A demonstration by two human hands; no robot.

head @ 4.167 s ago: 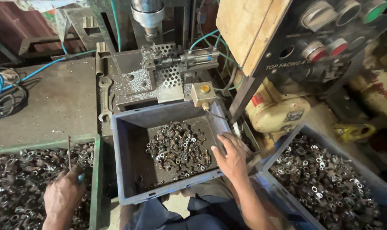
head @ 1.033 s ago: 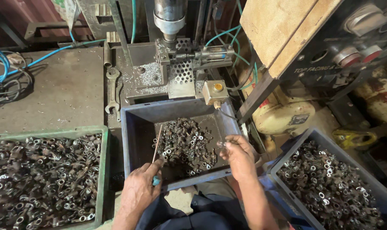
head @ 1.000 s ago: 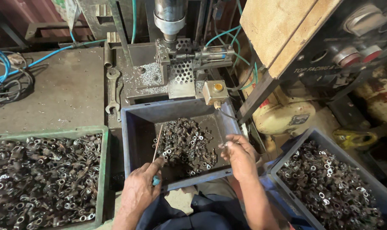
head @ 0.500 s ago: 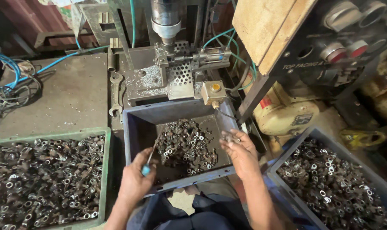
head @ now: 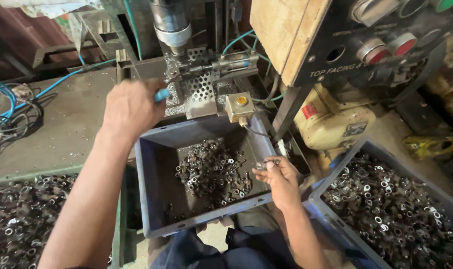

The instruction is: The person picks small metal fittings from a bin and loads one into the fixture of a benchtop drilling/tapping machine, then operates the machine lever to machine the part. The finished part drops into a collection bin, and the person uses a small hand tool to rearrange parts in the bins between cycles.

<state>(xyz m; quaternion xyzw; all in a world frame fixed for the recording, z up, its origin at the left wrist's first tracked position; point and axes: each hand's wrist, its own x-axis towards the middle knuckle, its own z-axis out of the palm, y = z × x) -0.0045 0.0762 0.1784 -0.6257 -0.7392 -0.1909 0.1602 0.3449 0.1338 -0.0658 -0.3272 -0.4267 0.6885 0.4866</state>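
Note:
My left hand (head: 130,107) is raised toward the machine's fixture (head: 199,79) and is closed around a thin tool with a blue handle (head: 161,94). My right hand (head: 281,179) hovers over the right edge of the grey bin (head: 159,149) and pinches a few small metal rings (head: 268,163) between its fingertips. A heap of dark metal rings (head: 214,172) lies in the bin. The machine spindle (head: 171,22) hangs above the perforated fixture plate.
A green tray of rings (head: 17,219) stands at the left, and a blue-grey crate of rings (head: 390,209) at the right. A yellow push-button box (head: 240,104) sits behind the bin. A control panel with red buttons (head: 386,47) juts out at the upper right. Blue hoses (head: 17,97) and cables lie on the left table.
My left hand rose from the bin's front edge up to the machine fixture, carrying the blue-handled tool. My right hand picked up rings and stays at the bin's right side.

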